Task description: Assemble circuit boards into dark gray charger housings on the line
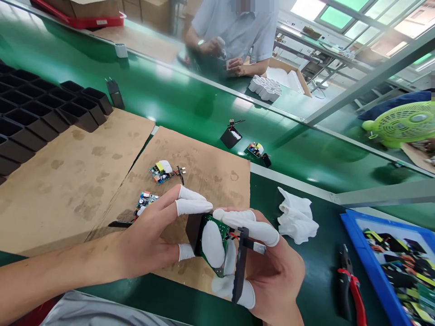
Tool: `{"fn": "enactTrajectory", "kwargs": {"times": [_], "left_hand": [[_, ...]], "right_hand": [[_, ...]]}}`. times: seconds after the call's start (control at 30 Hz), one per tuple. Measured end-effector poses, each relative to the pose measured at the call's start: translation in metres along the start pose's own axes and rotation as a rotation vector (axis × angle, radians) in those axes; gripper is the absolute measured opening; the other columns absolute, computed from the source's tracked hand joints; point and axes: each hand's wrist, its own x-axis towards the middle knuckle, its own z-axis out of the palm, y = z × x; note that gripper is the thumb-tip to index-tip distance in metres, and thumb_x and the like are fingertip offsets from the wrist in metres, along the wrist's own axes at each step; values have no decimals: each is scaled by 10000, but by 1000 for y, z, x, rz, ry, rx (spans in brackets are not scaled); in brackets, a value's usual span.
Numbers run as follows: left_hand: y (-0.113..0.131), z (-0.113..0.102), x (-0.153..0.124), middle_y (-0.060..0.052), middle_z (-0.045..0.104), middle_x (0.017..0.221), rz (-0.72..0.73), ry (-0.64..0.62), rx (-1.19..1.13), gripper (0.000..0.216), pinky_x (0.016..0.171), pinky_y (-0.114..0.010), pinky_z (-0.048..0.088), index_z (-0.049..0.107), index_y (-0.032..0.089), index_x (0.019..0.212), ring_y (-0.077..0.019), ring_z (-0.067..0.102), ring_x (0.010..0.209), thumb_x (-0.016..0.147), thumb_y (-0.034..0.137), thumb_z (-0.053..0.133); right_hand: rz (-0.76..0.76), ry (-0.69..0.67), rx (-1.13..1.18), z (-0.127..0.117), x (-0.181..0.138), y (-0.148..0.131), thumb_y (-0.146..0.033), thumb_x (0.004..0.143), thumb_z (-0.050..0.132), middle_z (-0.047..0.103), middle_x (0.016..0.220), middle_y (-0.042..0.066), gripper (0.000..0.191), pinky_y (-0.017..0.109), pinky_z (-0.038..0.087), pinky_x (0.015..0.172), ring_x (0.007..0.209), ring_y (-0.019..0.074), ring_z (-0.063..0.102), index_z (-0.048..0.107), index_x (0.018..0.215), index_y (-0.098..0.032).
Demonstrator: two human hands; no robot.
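My left hand (154, 233), in white finger cots, is closed around a black plastic charger housing (192, 232). My right hand (277, 260), also in finger cots, grips a green circuit board (222, 228) with a white blob of filler on its face. The board sits at the housing's mouth, partly inside as far as I can tell. Red and black wires join it to a black plug cover (239, 267) with metal prongs, which hangs in front of my right fingers. Beyond my left hand lie two more boards, one with a plug cover (180, 172) and one partly hidden (145, 200).
Brown cardboard (210, 158) covers the green bench. Black housings (44, 104) stand in rows at left. At right are a white cloth (295, 215), red-handled pliers (350, 285) and a blue tray (369, 267) of boards. A co-worker (234, 40) handles something across the bench.
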Motion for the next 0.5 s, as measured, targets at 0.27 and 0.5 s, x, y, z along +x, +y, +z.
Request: {"fn": "enactTrajectory", "kwargs": {"times": [0.27, 0.5], "left_hand": [[-1, 1, 1, -90, 708, 1296, -28, -1, -4, 657, 1020, -373, 663, 647, 339, 1498, -264, 740, 1176, 921, 143, 893], [1, -1, 2, -71, 719, 1275, -28, 5, -27, 633, 1006, -356, 658, 669, 316, 1470, -251, 744, 1150, 911, 132, 901]], "right_hand": [[-13, -18, -3, 0, 3, 1, -355, 761, 1078, 832, 1237, 136, 699, 508, 733, 896, 1181, 408, 810, 797, 1401, -334], [6, -29, -4, 0, 3, 2, -347, 749, 1085, 830, 1287, 134, 725, 504, 728, 895, 1195, 411, 806, 795, 1413, -338]]}}
